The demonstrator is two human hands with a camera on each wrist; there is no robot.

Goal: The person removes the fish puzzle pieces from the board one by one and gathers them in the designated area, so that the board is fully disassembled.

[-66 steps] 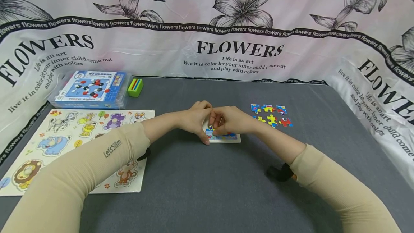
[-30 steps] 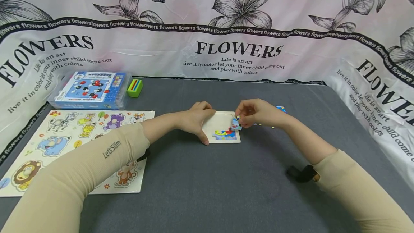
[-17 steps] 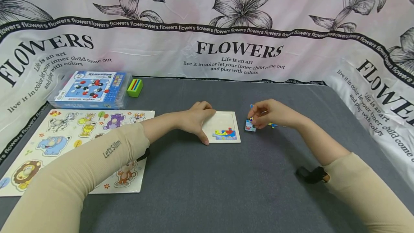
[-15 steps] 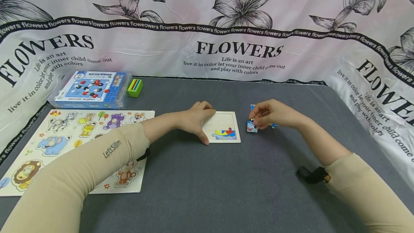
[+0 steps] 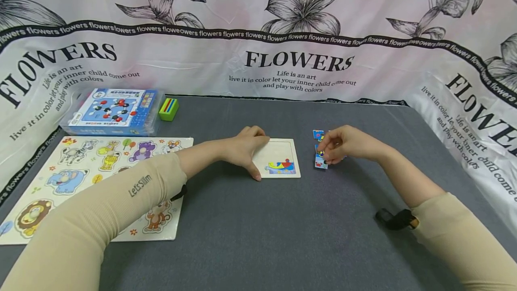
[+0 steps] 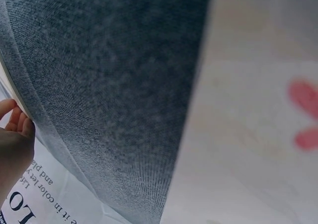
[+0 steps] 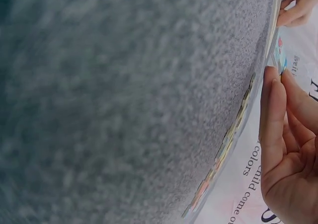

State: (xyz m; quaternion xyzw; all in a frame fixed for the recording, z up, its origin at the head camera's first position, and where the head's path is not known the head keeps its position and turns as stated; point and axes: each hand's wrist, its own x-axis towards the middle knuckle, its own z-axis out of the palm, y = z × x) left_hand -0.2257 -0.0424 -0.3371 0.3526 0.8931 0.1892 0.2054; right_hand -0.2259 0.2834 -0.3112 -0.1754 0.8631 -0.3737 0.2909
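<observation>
In the head view a small pale puzzle tray point(image 5: 278, 152) lies mid-table, with joined jigsaw pieces point(image 5: 281, 168) in its lower right corner. My left hand point(image 5: 244, 151) holds the tray at its left side, thumb at the front corner and fingers at the back. To the right, my right hand point(image 5: 348, 143) pinches a light-blue jigsaw piece point(image 5: 321, 162) between thumb and fingertips; the right wrist view shows this held piece point(image 7: 280, 52) tilted up off the fingertips. Loose jigsaw pieces point(image 5: 317, 134) lie under and behind the right hand, which mostly hides them.
At left lies a large animal puzzle board point(image 5: 81, 201), partly under the left forearm. Behind it are a blue molecule-kit box point(image 5: 111, 111) and a green block point(image 5: 168, 109) with coloured stripes. A flower-printed sheet point(image 5: 299, 73) hangs along the table's back edge.
My right hand has lifted the light-blue piece away from the tray and carried it right, to the loose pieces. The left hand stays on the tray.
</observation>
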